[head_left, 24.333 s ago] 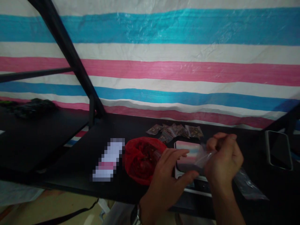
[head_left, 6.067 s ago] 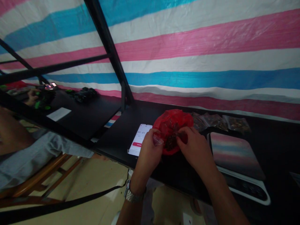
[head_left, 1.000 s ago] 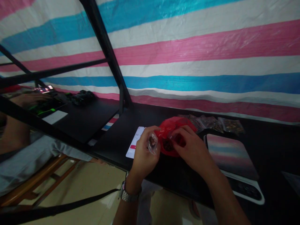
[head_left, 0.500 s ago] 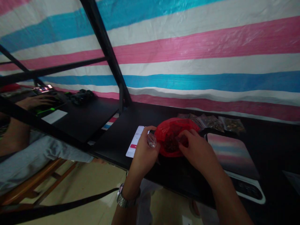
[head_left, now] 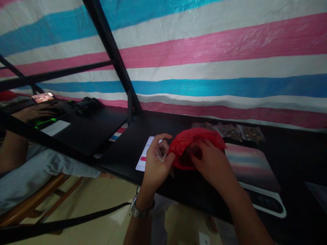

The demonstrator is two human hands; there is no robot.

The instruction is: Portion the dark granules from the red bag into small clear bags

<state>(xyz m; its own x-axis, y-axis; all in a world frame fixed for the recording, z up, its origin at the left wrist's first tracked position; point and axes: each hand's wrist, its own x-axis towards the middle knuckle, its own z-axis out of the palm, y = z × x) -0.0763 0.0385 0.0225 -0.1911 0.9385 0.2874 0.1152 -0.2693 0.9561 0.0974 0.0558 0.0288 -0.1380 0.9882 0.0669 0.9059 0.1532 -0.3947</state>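
My left hand is closed round a small clear plastic bag, whose mouth faces up; a little dark matter shows inside. Its thumb rests by the rim of a red plastic bag, which lies open on the black table. Dark small pieces are dimly visible in the red bag. My right hand reaches into that bag with its fingers bent together; the fingertips and anything between them are hidden. Just behind my left hand lies a phone with a lit white screen.
Several clear zip bags of brownish pieces lie at the back of the table. A kitchen scale with a shiny top sits at right. Left, beyond a black frame, a person's hand rests near another phone.
My right hand has gone deeper into the red bag, and the bag's rim has shifted up and right. The clear bag in my left hand now shows a wider mouth.
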